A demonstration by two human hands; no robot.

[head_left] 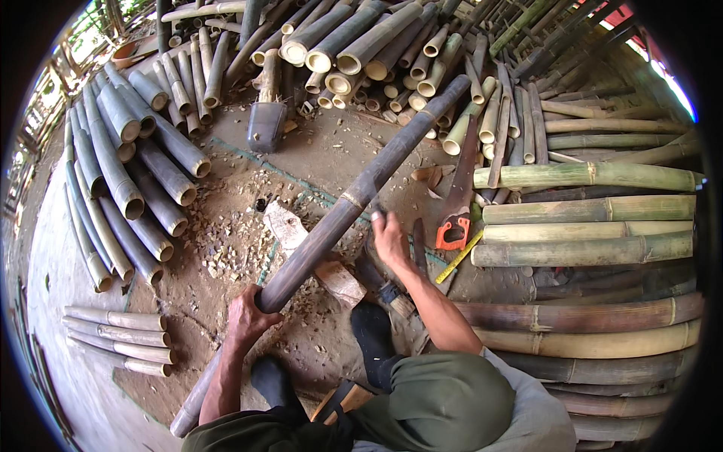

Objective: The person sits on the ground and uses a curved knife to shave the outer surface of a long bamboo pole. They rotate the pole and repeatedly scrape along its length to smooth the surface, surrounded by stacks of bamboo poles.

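A long dark bamboo pole runs slantwise from the near left to the far piles and lies across a chipped pale wood block. My left hand is closed around the pole's near part. My right hand is closed just right of the pole, beside one of its joints. A thin dark edge shows by its thumb, but what it holds is blurred. A dark tool with a wrapped handle lies below my right wrist. Farther right are a handsaw with an orange handle and a yellow measuring tape.
Cut bamboo lengths lie in a left stack, a far pile and a right stack. Several short pieces lie at the near left. A grey plastic container stands beyond the block. Wood chips litter the ground.
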